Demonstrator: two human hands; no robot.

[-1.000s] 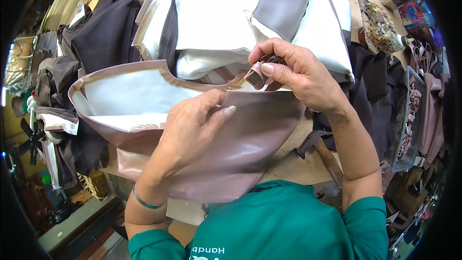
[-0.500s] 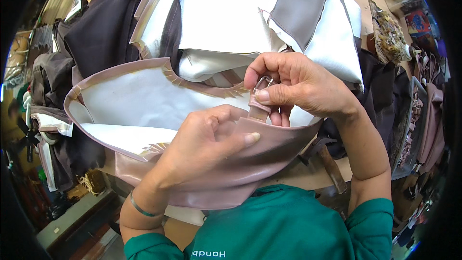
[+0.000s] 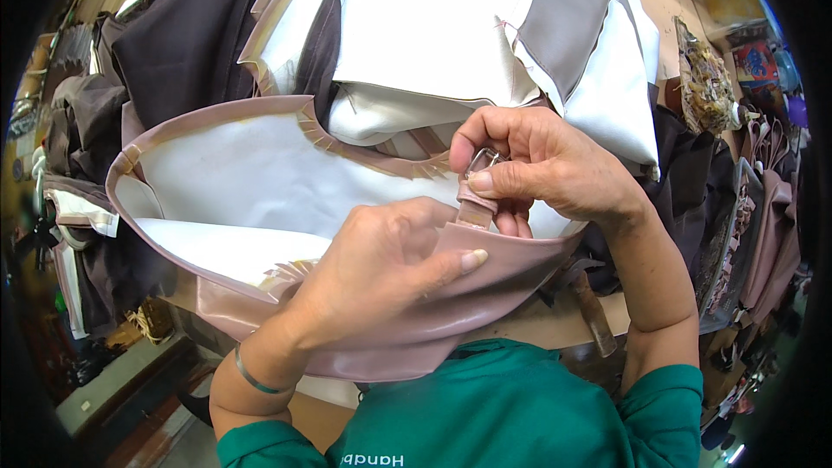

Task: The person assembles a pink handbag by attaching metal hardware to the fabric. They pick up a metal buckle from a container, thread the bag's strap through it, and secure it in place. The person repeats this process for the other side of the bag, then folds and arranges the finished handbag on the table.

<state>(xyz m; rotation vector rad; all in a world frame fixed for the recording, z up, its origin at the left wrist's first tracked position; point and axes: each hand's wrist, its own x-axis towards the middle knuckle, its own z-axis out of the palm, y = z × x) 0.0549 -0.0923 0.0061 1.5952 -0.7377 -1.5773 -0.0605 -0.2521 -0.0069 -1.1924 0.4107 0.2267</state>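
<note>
A pink leather bag piece (image 3: 407, 329) with a white lining (image 3: 251, 160) lies spread before me, its curved rim notched and folded in places. My left hand (image 3: 373, 260) pinches the near rim, thumb on the pink outside and the other fingers tucked inside. Just right of it, my right hand (image 3: 546, 169) grips a short pink tab (image 3: 474, 211) that carries a metal ring (image 3: 482, 159), thumb and forefinger closed on it. The tab's lower end meets the inner side of the rim. My right hand's remaining fingertips curl behind it.
Large white panels with a grey strip (image 3: 572, 9) are piled at the back. Dark fabric pieces (image 3: 186, 43) lie at the left. A wooden-handled tool (image 3: 594, 316) rests under the bag's right side. At the right stands a mesh basket (image 3: 728, 243) beside pink leather pieces (image 3: 774, 225).
The view has shifted slightly. Both hands keep their grips, the tab and ring staying at the rim, now a little lower and farther right in the picture.
</note>
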